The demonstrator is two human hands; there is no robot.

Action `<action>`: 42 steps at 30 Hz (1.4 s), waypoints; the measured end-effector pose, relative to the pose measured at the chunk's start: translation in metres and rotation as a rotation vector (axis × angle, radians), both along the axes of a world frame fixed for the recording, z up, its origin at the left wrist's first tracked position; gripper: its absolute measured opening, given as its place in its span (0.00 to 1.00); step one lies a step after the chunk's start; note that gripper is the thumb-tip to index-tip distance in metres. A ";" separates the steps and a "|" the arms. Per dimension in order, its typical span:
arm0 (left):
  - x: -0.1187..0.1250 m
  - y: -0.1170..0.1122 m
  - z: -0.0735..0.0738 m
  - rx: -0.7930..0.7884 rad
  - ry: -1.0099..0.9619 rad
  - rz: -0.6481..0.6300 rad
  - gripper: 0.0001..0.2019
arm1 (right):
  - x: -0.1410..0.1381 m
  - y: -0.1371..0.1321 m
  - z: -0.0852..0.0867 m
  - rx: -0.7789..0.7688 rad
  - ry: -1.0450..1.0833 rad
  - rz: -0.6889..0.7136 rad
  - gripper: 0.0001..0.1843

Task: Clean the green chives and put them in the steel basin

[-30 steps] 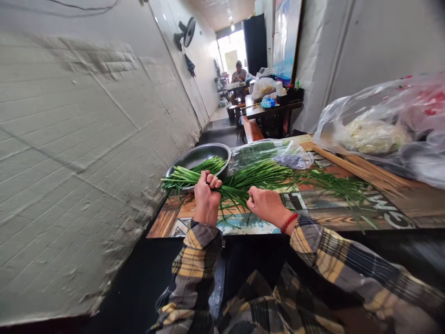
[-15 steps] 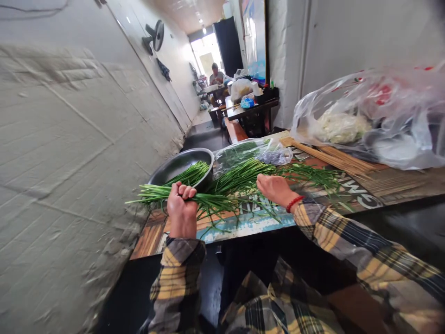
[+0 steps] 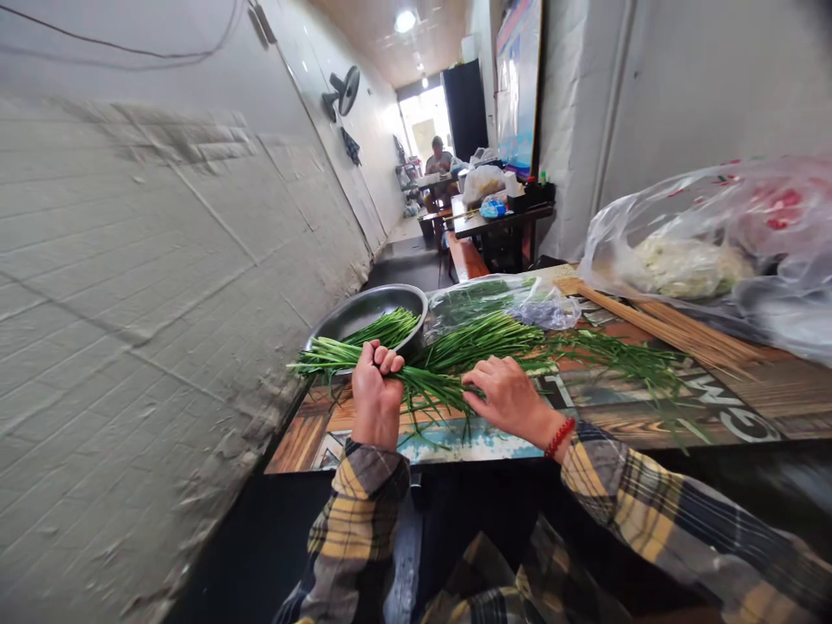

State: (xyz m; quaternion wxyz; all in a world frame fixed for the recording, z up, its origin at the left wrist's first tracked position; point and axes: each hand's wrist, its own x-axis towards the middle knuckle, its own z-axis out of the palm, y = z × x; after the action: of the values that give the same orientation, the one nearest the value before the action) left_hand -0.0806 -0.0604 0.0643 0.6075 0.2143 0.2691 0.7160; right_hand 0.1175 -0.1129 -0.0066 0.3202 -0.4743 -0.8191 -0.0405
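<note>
My left hand is fisted around a bunch of green chives, held level just above the near edge of the patterned table. My right hand rests on the same bunch a little to the right, its fingers curled and pinching at the stalks. More loose chives lie spread across the table to the right. A round metal bowl behind my left hand holds some cut chives.
A clear bag of chives lies behind the bunch. Bamboo skewers and plastic bags of food fill the right side. A white tiled wall runs along the left. A person sits at a far table.
My right hand has come back left from the loose chives onto the bunch in my left hand. The left hand keeps its grip; the view has swung slightly.
</note>
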 end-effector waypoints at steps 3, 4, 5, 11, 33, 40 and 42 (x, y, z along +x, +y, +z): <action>0.000 -0.001 0.000 -0.010 -0.008 0.000 0.14 | -0.002 0.002 -0.002 0.012 -0.015 -0.010 0.06; 0.000 -0.001 0.000 -0.013 -0.011 -0.001 0.14 | -0.003 0.003 -0.001 0.015 -0.021 -0.005 0.06; 0.000 -0.002 0.000 -0.015 -0.012 -0.001 0.14 | -0.003 0.003 0.000 0.018 -0.030 0.001 0.07; 0.005 -0.006 0.002 -0.019 0.009 -0.003 0.14 | -0.009 0.001 0.004 0.000 -0.049 0.003 0.10; -0.004 -0.001 0.003 0.050 -0.047 -0.175 0.17 | -0.002 0.024 0.017 -0.704 0.871 0.423 0.28; -0.019 -0.001 0.005 0.023 -0.033 -0.090 0.16 | -0.018 -0.003 -0.002 -0.974 0.789 0.651 0.33; -0.022 -0.001 0.003 0.025 -0.028 -0.071 0.15 | -0.015 -0.009 -0.009 -0.859 0.570 0.492 0.21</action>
State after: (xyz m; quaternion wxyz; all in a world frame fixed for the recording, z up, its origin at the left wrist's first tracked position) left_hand -0.1031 -0.0616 0.0668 0.6335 0.2212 0.2436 0.7002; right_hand 0.1023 -0.1215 -0.0155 0.3071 -0.3493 -0.7295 0.5015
